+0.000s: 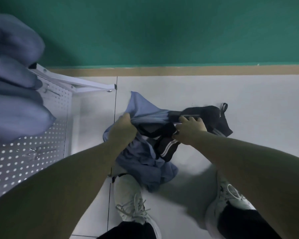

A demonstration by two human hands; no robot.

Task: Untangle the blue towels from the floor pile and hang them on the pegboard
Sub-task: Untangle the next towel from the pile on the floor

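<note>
A person bends over a pile on the floor (248, 94), the left hand (123, 131) clenched on a bunched fold of a blue towel (141, 109) and the right hand (191, 129) grasping the same cloth where it runs under black striped clothing (167, 147) toward 2 o'clock. The towel stretches taut between the two hands; more blue cloth lies heaped at 6 o'clock, by a white shoe (133, 200). The fabric looks soft, light and limp, likely to snag rather than slip, so an edge or corner seems the best hold. A pegboard (21, 161) with hooks stands at 9 o'clock, another blue towel (14, 69) draped over it.
</note>
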